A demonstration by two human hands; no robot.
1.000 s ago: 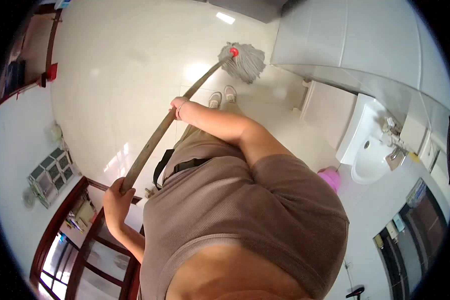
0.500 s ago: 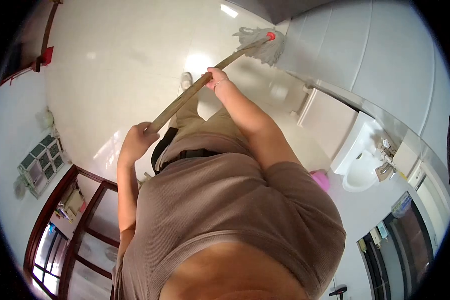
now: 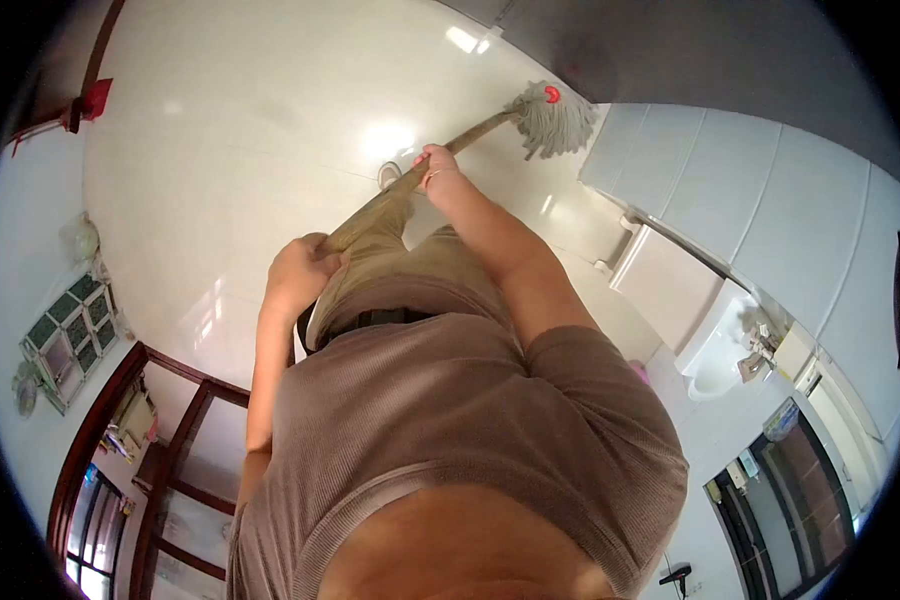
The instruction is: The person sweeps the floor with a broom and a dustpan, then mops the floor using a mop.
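Observation:
A wooden mop handle (image 3: 370, 215) runs diagonally in front of my body, up to a grey string mop head (image 3: 562, 125) with a red collar. The mop head lies on the pale floor beside the dark wall. My left hand (image 3: 305, 270) is closed round the handle's near end, by my waist. Farther along, nearer the mop head, my right hand (image 3: 438, 168) grips the same handle, its fingers wrapped round it. My foot (image 3: 390, 176) shows just beyond the handle.
At the right are a white washbasin (image 3: 715, 372) with a tap, a pale cabinet (image 3: 665, 280) and grey wall panels (image 3: 740, 180). A dark wall (image 3: 670, 55) borders the floor at the top right. Lower left is a red-brown framed door (image 3: 175, 440); a small shelf (image 3: 75, 335) stands above it.
The mop head has moved right and slightly down in the view, against the wall corner. My left hand has shifted right, and the surroundings have shifted slightly too. Both hands keep their grip.

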